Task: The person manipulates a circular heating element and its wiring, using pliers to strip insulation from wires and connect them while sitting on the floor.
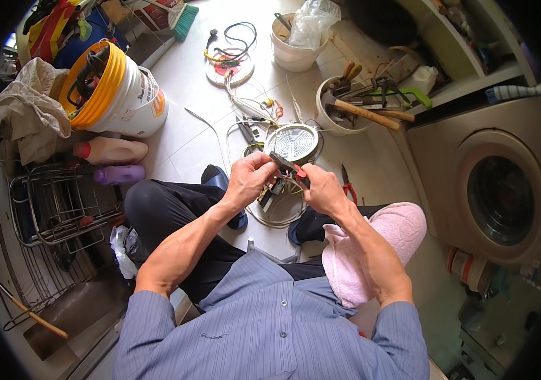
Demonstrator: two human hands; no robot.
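Note:
My right hand [326, 189] is closed round red-and-black-handled pliers [299, 171], their dark head pointing up and left. Beside that head, the thumb and fingers of my left hand [250, 180] are pinched together; what they hold is too small to make out. Just beyond my hands lies a round hot plate with a spiral coil [291, 142]. Under them is an opened round housing [281, 206] with wires and a circuit board [271, 195]. Another pair of red-handled pliers [348, 189] lies on the floor right of my right hand.
A white-and-yellow bucket [147, 104] stands left, near plastic bottles [118, 151] and a wire rack [61, 212]. Ahead lies a round part with a cable [242, 73]. A tool bucket with a hammer [362, 114] and a washing machine [435, 152] are right. A pink towel [353, 266] covers my right knee.

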